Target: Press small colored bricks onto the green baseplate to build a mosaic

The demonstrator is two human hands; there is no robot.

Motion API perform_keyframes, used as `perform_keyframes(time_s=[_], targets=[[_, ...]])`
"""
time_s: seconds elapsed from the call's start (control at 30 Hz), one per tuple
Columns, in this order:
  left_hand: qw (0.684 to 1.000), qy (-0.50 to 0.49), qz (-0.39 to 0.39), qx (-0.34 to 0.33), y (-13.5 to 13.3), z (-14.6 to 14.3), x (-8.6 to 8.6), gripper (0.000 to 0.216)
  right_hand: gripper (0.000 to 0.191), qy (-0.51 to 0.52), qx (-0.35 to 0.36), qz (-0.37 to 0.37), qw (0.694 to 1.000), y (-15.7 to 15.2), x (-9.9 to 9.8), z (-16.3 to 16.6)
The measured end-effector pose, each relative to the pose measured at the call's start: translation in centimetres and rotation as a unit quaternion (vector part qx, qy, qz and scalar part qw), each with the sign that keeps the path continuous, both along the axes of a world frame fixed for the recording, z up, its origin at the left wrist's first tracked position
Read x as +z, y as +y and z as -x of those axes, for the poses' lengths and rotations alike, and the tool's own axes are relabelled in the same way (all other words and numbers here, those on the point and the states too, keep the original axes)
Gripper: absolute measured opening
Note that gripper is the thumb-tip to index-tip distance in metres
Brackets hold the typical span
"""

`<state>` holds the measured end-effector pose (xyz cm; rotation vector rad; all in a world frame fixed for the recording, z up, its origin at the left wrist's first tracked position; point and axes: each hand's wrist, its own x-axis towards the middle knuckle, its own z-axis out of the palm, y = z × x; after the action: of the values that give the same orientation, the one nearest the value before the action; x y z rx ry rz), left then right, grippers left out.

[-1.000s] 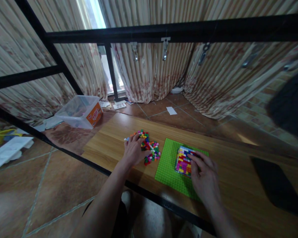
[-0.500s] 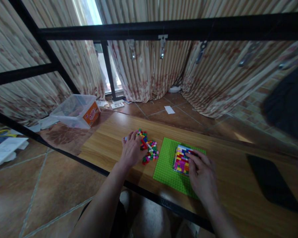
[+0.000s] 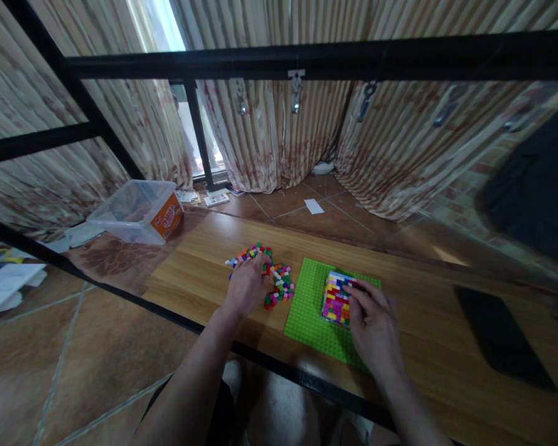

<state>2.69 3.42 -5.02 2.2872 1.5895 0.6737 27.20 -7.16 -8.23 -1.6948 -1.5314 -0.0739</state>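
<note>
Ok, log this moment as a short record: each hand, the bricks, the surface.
left hand: on the pile of loose bricks, fingers curled; a held brick cannot be told
right hand: fingertips on the brick block
brick block: many-coloured, on the green baseplate
green baseplate: flat on the wooden table, right of the pile
clear box: on the floor beyond the table's left end

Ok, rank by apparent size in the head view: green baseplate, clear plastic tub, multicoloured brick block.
Flat green studded baseplate and clear plastic tub with orange label: look alike; the tub lies farther, so unranked.
Smallest: multicoloured square brick block.
</note>
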Motion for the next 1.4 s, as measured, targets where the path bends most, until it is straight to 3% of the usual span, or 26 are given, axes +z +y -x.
perform_keyframes(time_s=[0.1, 0.17, 0.23, 0.33, 0.43, 0.6, 0.67, 0.83, 0.9, 1.0, 1.2, 1.4], targets=[[0.993, -0.118, 0.012, 0.017, 0.2, -0.1, -0.2, 0.025, 0.033, 0.005, -0.001, 0.0, 1.0, 0.1, 0.0, -0.1], [0.969, -0.246, 0.029, 0.027, 0.3, -0.3, -0.2, 0.025, 0.032, 0.016, -0.003, -0.008, 1.0, 0.1, 0.1, 0.0], [0.918, -0.389, 0.073, 0.03, 0.1, -0.9, 0.1, 0.025, 0.031, 0.028, -0.013, -0.03, 0.999, 0.1, 0.4, 0.3], [0.811, -0.554, 0.188, 0.022, -1.0, -2.4, 0.9, 0.028, 0.027, 0.046, -0.018, -0.064, 0.997, -0.2, 1.5, 1.5], [0.733, -0.62, 0.281, 0.006, -3.0, -4.4, 1.7, 0.029, 0.022, 0.121, 0.031, -0.044, 0.991, -0.4, 2.5, 3.3], [0.684, -0.656, 0.318, -0.007, -5.2, -7.2, 2.4, 0.029, 0.023, 0.293, 0.072, -0.006, 0.953, 0.0, 3.4, 5.2], [0.696, -0.643, 0.321, -0.02, -5.4, -7.8, 2.3, 0.027, 0.023, 0.35, 0.068, -0.002, 0.934, 0.1, 3.6, 5.1], [0.796, -0.533, 0.274, -0.091, -5.5, -8.1, 2.0, 0.013, 0.023, 0.451, 0.06, 0.009, 0.89, 0.2, 3.9, 4.2], [0.816, -0.495, 0.267, -0.129, -5.6, -8.2, 1.7, 0.011, 0.024, 0.469, 0.057, 0.01, 0.881, 0.1, 3.9, 3.9], [0.834, -0.459, 0.263, -0.159, -5.9, -8.4, 1.3, 0.013, 0.024, 0.473, 0.064, 0.025, 0.878, 0.0, 3.8, 3.5], [0.871, -0.396, 0.247, -0.15, -6.0, -9.0, 1.7, 0.015, 0.022, 0.489, 0.082, 0.031, 0.868, -0.2, 3.5, 3.2], [0.864, -0.383, 0.272, -0.179, -6.3, -8.9, 2.1, 0.018, 0.022, 0.529, 0.092, 0.033, 0.843, -0.4, 3.8, 3.1]])
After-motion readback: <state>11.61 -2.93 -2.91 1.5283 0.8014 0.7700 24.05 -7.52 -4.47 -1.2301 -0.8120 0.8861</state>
